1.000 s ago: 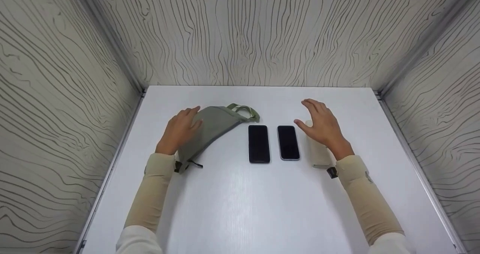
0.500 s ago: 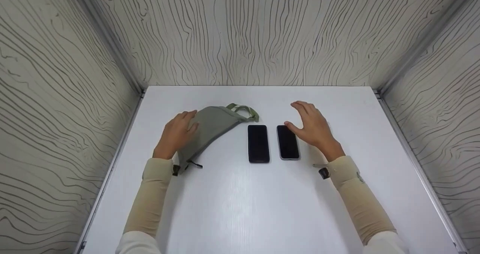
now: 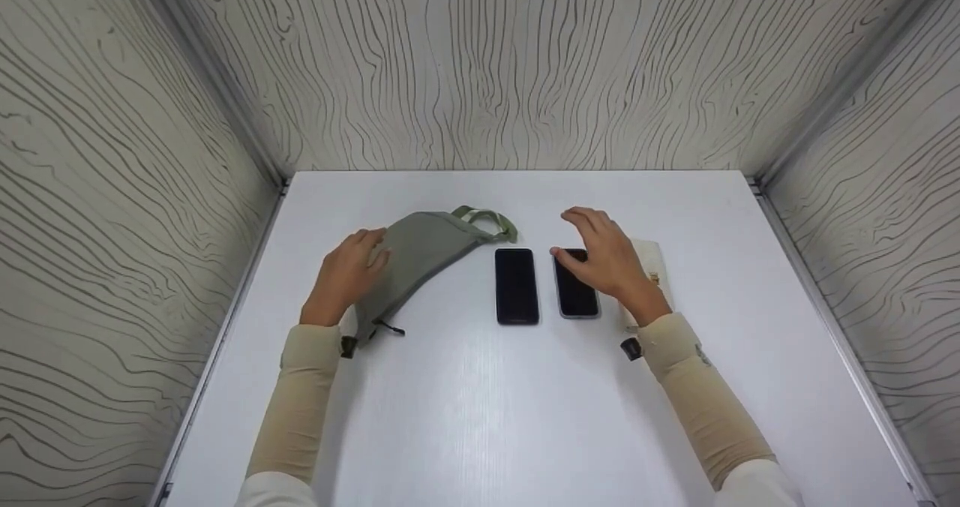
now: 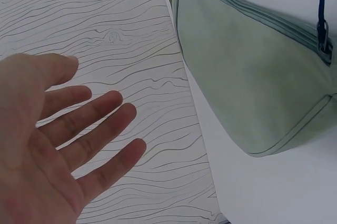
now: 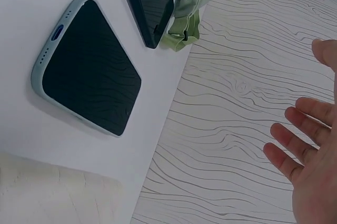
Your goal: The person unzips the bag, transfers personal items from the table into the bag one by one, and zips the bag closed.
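Observation:
A green zippered bag (image 3: 420, 256) with a looped strap lies at the left of the white table; the left wrist view shows its dark zipper along one edge. My left hand (image 3: 347, 276), fingers spread and holding nothing, hovers by the bag's left side. Two phones lie face up with dark screens: a black one (image 3: 517, 286) near the middle and a light-edged one (image 3: 577, 297) to its right. My right hand (image 3: 606, 259) hangs over the light-edged phone, covering part of its top in the head view. Its fingers are loosely spread, with nothing in them.
Right of the phones lies a cream-coloured item (image 3: 651, 263), partly hidden behind my right hand and wrist; the right wrist view shows its pale surface (image 5: 58, 195). Wood-patterned panels (image 3: 480, 72) rise behind and at both sides of the white table (image 3: 480, 417).
My right hand has moved left from over the cream item to over the light-edged phone. My left hand has drifted slightly left and toward me. Bag and phones stay in place.

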A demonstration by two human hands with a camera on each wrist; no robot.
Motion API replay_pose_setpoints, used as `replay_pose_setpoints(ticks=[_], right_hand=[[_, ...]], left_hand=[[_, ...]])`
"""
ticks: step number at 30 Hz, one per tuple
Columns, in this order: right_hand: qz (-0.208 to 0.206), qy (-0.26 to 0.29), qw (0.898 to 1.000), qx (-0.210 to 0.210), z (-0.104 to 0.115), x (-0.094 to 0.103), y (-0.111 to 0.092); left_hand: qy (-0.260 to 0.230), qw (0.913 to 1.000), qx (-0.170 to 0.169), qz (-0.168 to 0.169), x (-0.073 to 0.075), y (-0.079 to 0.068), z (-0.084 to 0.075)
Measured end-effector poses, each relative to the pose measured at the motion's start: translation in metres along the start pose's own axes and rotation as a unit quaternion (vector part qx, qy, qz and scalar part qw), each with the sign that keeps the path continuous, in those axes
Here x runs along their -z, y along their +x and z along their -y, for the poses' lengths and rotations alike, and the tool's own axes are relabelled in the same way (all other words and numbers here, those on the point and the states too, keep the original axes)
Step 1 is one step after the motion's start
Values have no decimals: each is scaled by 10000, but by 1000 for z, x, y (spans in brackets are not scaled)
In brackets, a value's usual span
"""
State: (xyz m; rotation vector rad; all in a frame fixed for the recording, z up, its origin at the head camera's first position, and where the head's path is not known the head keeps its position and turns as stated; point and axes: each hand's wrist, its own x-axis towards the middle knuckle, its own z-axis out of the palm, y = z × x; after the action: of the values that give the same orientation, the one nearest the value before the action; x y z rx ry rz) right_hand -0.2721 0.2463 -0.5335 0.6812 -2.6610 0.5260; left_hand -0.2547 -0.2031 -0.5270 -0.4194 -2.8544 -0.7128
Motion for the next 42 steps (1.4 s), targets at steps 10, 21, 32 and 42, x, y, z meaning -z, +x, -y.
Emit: replay_pose_setpoints(ticks=[10, 21, 32, 42], right_hand=[[-24, 308, 9993, 186, 21, -15, 7], [67, 466, 9983, 339, 41, -30, 14], [195, 613, 9970, 435, 55, -44, 19], [434, 894, 9944, 357, 67, -56, 23]], left_hand=[[-204, 9994, 249, 109, -4, -9, 4], [-285, 9977, 570, 232, -9, -15, 11], [-493, 9958, 754, 178, -16, -24, 23], [-521, 9938, 971, 150, -22, -27, 30]])
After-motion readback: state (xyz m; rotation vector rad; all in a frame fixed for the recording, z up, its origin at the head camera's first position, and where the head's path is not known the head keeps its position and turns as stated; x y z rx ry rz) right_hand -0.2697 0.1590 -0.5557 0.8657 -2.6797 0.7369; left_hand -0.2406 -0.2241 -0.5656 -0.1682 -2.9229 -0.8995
